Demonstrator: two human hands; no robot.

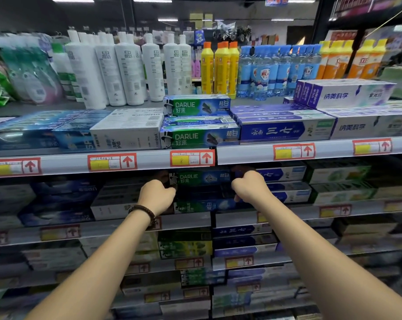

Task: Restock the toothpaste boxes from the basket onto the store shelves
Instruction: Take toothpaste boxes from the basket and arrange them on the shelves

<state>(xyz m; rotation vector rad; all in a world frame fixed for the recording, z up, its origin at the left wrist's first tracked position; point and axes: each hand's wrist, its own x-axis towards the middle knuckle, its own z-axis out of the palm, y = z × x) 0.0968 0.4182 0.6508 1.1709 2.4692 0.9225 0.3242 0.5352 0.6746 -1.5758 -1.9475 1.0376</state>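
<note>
A green-and-blue DARLIE toothpaste box lies lengthwise on the second shelf, on top of more dark boxes of the same kind. My left hand grips the stack at its left end, fingers curled round it. At the right end, my right hand grips the same stack. A bead bracelet circles my left wrist. More DARLIE boxes are stacked on the top shelf just above. The basket is out of view.
The top shelf rail with red-and-yellow price tags runs right above my hands. Blue toothpaste boxes and white ones flank the DARLIE stack. White, yellow and blue bottles stand behind. Lower shelves hold more boxes.
</note>
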